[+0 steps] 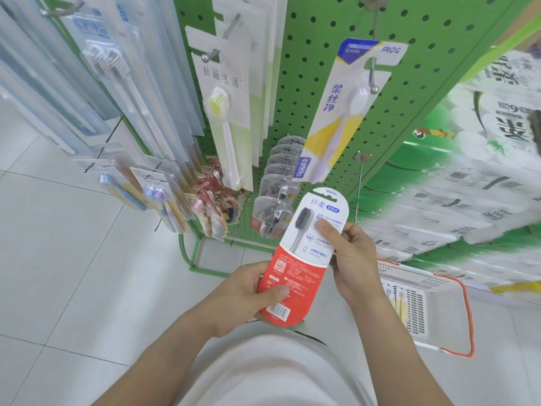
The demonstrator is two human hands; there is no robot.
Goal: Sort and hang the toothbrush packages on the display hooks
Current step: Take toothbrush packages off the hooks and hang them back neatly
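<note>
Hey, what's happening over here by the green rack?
A person is stocking toothbrushes. Both hands hold one red-and-white toothbrush package in front of the green pegboard rack: the left hand grips its red lower end, the right hand pinches its upper part. It is not yet on a hook. A FROG toothbrush package already hangs above, an empty hook juts out nearby, and a white basket on the floor holds more packages.
</note>
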